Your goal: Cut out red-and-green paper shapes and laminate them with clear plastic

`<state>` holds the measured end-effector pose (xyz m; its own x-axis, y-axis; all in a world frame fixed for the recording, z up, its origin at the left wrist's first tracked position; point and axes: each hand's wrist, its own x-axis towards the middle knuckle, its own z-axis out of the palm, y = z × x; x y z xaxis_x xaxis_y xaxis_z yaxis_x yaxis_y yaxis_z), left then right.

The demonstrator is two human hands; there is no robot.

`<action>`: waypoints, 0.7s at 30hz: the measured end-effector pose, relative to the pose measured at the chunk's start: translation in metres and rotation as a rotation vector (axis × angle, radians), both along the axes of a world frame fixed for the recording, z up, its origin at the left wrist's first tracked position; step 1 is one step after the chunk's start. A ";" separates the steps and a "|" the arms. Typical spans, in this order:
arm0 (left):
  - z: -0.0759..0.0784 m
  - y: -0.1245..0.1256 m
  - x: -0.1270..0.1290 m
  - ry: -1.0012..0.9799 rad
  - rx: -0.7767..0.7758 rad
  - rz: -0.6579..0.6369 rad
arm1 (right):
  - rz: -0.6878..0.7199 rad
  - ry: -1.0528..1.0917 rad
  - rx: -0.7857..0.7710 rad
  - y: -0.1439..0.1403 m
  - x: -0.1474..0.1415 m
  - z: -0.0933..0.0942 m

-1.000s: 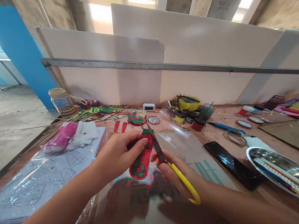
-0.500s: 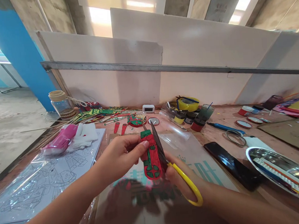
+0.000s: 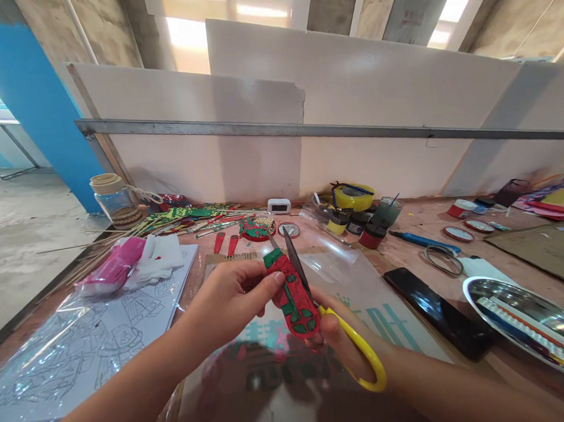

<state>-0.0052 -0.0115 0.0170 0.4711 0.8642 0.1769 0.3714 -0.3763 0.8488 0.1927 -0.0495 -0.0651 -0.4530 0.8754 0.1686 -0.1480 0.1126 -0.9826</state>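
Over a printed sheet [image 3: 386,284] at the middle of the tabletop's [image 3: 421,218] near edge, I see the left hand [image 3: 241,290] pinching a red-and-green cutout [image 3: 294,293] between thumb and fingers, while the right hand [image 3: 337,328] curls round yellow-handled scissors [image 3: 298,267], blades parted, one running along the cutout's right side. Line drawings [image 3: 140,312] lie near the left edge, and a small white device [image 3: 278,206] stands at the far edge
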 end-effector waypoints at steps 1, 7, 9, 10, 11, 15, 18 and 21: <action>0.000 0.000 0.000 -0.002 -0.004 -0.001 | 0.004 0.001 -0.011 0.000 -0.001 -0.002; 0.002 -0.001 0.000 -0.008 -0.042 -0.005 | -0.050 -0.009 0.015 0.001 -0.003 -0.006; 0.003 -0.001 -0.001 0.001 -0.041 0.001 | -0.048 -0.005 0.030 0.001 -0.004 -0.002; 0.003 0.000 -0.001 0.008 -0.041 0.004 | -0.046 -0.007 0.038 0.002 -0.005 0.000; 0.004 0.000 -0.001 0.016 -0.041 0.012 | -0.045 -0.006 0.044 0.001 -0.006 0.003; 0.004 0.000 -0.002 0.041 -0.031 0.039 | -0.033 0.022 0.028 0.000 -0.011 0.010; 0.003 0.000 -0.002 0.044 -0.024 0.040 | -0.029 0.023 0.015 -0.001 -0.012 0.010; 0.002 -0.001 -0.001 0.043 -0.034 0.028 | -0.046 0.024 -0.018 -0.002 -0.012 0.009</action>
